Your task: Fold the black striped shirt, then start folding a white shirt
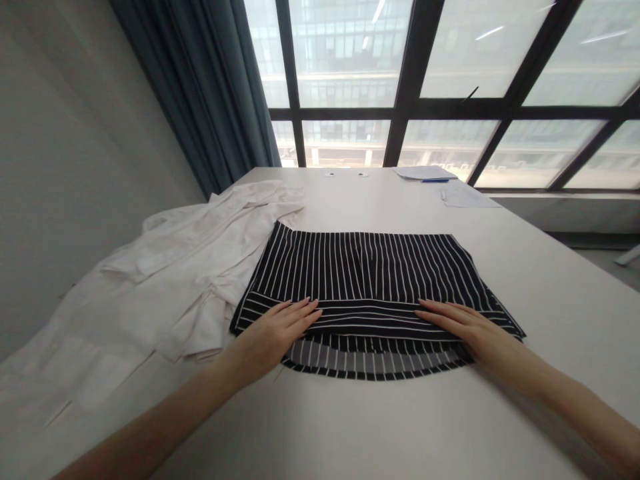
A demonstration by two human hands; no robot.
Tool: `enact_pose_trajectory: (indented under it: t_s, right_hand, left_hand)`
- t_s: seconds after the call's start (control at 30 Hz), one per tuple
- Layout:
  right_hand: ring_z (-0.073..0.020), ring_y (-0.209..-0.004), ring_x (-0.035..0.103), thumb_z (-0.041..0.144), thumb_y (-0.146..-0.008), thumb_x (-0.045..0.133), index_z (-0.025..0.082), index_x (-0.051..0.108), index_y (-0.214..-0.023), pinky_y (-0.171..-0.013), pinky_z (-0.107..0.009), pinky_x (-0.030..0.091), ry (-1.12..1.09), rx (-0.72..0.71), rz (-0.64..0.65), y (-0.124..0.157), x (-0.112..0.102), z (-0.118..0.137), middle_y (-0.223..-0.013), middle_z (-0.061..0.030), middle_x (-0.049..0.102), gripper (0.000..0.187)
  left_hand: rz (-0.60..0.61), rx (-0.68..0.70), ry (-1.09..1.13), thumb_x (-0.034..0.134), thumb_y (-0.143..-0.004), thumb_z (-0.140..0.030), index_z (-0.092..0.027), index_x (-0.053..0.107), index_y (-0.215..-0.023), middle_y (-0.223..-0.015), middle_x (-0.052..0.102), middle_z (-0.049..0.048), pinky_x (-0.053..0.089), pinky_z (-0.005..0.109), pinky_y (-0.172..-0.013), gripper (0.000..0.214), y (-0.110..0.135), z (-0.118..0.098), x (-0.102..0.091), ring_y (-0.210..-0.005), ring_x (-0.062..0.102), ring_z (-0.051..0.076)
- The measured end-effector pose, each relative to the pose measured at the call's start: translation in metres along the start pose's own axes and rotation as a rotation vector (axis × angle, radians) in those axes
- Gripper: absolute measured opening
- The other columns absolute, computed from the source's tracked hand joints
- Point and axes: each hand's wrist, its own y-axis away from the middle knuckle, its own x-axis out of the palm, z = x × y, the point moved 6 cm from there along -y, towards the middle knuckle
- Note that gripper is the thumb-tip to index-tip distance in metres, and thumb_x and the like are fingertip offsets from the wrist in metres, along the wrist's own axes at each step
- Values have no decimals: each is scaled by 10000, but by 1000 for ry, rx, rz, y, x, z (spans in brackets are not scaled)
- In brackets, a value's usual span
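Observation:
A black garment with white stripes lies spread on the white table, its near band striped crosswise and its curved lower edge bowing toward me. Its exact kind I cannot tell. My left hand rests flat on the left part of the band, fingers stretched out and pointing to the right. On the band's right part lies my right hand, palm down, with its fingers extended to the left. Neither hand grips the cloth. Parts of the band are hidden under both palms.
Crumpled white cloth covers the table's left side and touches the striped garment. Papers and a blue pen lie at the far right of the white table. Beyond stand a dark blue curtain and large windows.

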Motion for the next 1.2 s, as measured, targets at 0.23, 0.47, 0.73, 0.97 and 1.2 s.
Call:
enact_pose_trajectory:
  t_s: [0.23,0.47,0.73,0.97,1.2]
  right_hand:
    - [-275,-1214,584,209,-894,364,394,596,-1312,-1007,-524,489,63,155,-150,51,-7,-82,-1344,34,610,513]
    - [-301,-1259,545,340,-928,409,426,514,-1383,-1047,-544,450,55,156,-184,77,-5,-95,-1379,45,580,474]
    - [-318,-1355,430,517,-838,604,421,471,-1422,-1070,-496,458,-33,168,-75,76,-4,-88,-1491,-18,450,606]
    - [-298,-1341,458,470,-960,453,293,645,-1258,-1072,-535,438,-30,46,-139,5,-22,-11,-1366,-57,591,397]
    - [-241,-1333,467,221,-937,506,256,527,-1385,-1087,-495,413,-126,-254,-70,-55,-5,69,-1434,-59,532,449]
  left_hand:
    - [-24,-23,57,477,-915,-158,-245,469,-1426,-1387,574,50,418,381,-1104,518,24,14,-13,-1293,528,194]
    - [-84,38,46,351,-957,-94,-333,452,-1434,-1314,631,-12,498,340,-1019,543,49,25,-27,-1206,603,161]
    - [-97,-95,20,489,-874,-234,-282,729,-1111,-1097,741,12,537,402,-959,341,36,24,-49,-1020,695,227]
    - [-123,13,83,371,-1017,-307,-205,702,-1095,-1092,738,40,525,367,-944,355,-29,-7,-54,-1042,676,191]
    - [38,159,131,492,-983,-368,-249,376,-1474,-1543,369,91,322,492,-1135,519,-62,-31,3,-1420,349,274]
